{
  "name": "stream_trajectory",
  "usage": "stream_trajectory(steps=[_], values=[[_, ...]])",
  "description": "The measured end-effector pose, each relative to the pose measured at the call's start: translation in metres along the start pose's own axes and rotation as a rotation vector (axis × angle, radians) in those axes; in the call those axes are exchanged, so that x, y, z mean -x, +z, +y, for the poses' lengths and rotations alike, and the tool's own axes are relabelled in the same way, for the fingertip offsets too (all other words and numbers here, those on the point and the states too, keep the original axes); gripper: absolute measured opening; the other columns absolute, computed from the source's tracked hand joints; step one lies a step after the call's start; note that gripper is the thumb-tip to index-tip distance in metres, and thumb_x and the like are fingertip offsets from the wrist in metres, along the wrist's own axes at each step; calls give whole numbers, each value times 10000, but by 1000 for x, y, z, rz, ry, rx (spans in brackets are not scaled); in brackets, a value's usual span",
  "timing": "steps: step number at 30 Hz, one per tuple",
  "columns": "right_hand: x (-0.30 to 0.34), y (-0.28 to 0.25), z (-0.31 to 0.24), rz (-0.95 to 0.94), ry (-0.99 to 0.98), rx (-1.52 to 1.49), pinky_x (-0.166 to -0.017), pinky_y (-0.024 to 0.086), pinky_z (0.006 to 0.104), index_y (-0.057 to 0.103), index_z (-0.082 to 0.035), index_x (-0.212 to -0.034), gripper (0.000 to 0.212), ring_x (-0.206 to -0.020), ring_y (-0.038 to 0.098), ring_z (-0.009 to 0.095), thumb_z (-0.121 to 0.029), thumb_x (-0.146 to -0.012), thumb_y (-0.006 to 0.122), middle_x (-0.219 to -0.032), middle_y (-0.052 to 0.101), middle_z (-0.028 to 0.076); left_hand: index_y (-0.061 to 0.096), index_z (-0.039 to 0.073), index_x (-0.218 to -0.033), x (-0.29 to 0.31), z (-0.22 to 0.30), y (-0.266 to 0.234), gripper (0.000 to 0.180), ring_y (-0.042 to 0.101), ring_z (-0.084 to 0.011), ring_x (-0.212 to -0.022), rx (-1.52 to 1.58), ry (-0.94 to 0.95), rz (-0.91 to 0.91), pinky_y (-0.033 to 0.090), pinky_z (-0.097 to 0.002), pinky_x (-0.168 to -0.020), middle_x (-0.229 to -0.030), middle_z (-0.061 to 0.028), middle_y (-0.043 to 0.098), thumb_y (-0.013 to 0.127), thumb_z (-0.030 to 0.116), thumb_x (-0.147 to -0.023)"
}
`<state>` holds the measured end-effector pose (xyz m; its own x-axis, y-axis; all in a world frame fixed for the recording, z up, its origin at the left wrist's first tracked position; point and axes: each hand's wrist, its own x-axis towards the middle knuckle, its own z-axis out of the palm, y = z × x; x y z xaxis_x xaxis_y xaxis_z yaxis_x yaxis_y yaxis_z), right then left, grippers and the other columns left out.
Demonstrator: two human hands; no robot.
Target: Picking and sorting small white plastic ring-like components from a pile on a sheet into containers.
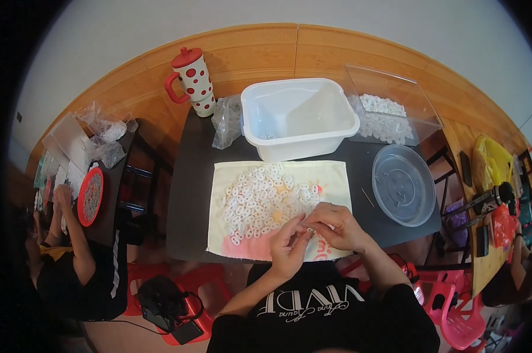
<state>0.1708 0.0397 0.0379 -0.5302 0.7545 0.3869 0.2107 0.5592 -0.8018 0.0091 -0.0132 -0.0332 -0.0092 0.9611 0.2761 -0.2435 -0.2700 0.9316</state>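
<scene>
My left hand [288,246] and my right hand [336,227] meet above the near right part of a pale yellow cloth [220,176] with pink print. Their fingertips are pinched together around something small, mostly hidden by the fingers. Left of my hands, many small white plastic pieces [251,197], each with two holes, lie spread in one layer over the cloth. A thin stick-like tool [368,197] rests on the dark table [189,203], to the right of the cloth.
Behind the cloth stands a white tub [301,150] with a few pieces inside. A clear box [389,112] of white parts, a round clear lid [403,185], a plastic bag [226,122] and a dotted tumbler [194,82] surround it. At left, another person [72,259] works by a red tray [90,197].
</scene>
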Motion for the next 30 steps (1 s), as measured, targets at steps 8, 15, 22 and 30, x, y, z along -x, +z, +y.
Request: stream_trajectory(steps=[8,15,22,30], values=[[4,2,6,-21,-64,64,-658,489,334,684,-17,-969,198,-754,629,273,81,-804,637,-821,637,106,531,-81,-1330,2,1,-1,445,633,-87,-881,-39,-30,-9,510,-215,-813,-940,-64,664,635,-107,-898],[7,-6,-1,28,168,-145,-685,495,295,681,2,-1026,151,-779,653,200,37,-884,642,-870,671,109,536,-66,-1333,0,2,-4,444,603,-69,-845,-45,-38,-38,479,-195,-759,-944,-44,647,632,-98,-901],[4,-8,1,103,73,-93,-694,503,308,667,18,-1033,193,-792,650,218,82,-852,654,-886,671,123,540,-61,-1328,-2,3,-1,438,593,-63,-817,-33,-4,-25,466,-188,-729,-924,-36,644,633,-94,-901],[6,-5,3,-12,-32,24,-726,495,364,655,-12,-1100,289,-823,623,305,67,-822,651,-919,642,133,533,-50,-1341,-1,0,-3,439,604,-69,-827,-17,42,-49,473,-193,-728,-941,-55,662,620,-92,-912]])
